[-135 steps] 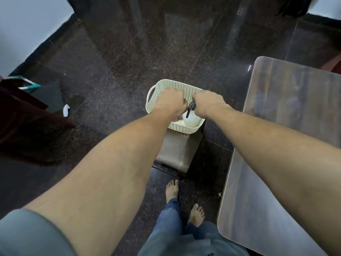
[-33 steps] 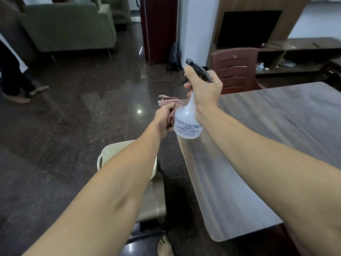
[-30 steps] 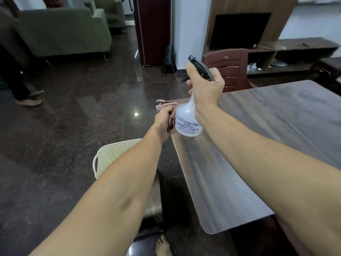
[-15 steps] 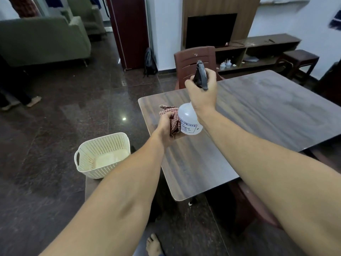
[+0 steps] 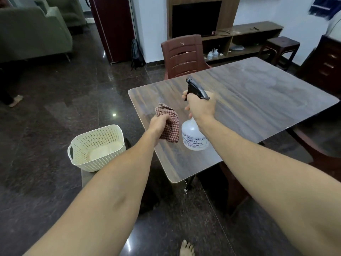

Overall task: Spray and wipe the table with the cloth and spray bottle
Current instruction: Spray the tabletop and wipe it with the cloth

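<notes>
Soft, rather dim light falls evenly from overhead, and the white wall (image 5: 153, 24) is the brightest patch. One small hard spot of lamp glare (image 5: 114, 114) sits on the polished dark floor (image 5: 55, 126), with thinner streaks of reflection farther off. The table (image 5: 267, 100) wears a pale, milky sheen across its top, strongest toward the near edge, and deep shadow pools beneath it. The wide lens bows the table's edges and swells the left forearm (image 5: 110, 191) and right forearm (image 5: 276, 172) toward the lower corners. The upper right corner is smeared. The spray bottle (image 5: 191, 133) label reads soft, while the check of the cloth (image 5: 170, 124) stays fairly crisp.
</notes>
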